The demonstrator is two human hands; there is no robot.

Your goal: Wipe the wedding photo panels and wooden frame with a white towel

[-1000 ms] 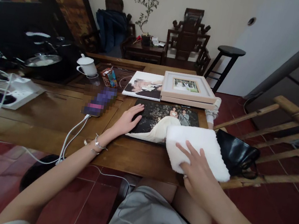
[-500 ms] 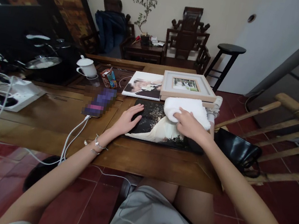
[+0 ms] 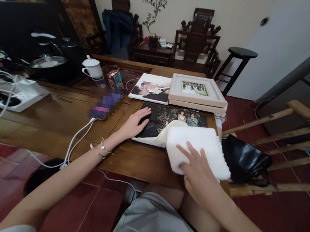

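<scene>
A dark photo panel (image 3: pixel 157 120), printed with a couple and a long pale dress train, lies flat on the wooden table (image 3: pixel 142 159). My left hand (image 3: pixel 136 123) rests on its left edge with fingers stretched out, holding nothing. Over the panel's lower right part and past its front edge lies a folded white towel (image 3: pixel 212 141). My right hand (image 3: pixel 198 170) presses on this towel from above, fingers partly spread across it. The towel hides the panel's lower right corner.
Behind the panel are a white-edged photo print (image 3: pixel 150 88) and stacked pale picture frames (image 3: pixel 195 99). To the left lie a phone (image 3: pixel 105 104) with a white cable and a power strip (image 3: pixel 28 96); a lidded white cup (image 3: pixel 92 67) stands farther back. A black bag (image 3: pixel 246 160) is at right.
My right hand has drawn the white towel from the panel's upper right down toward me, past its front edge. The printed couple now shows. My left hand stays on the left edge.
</scene>
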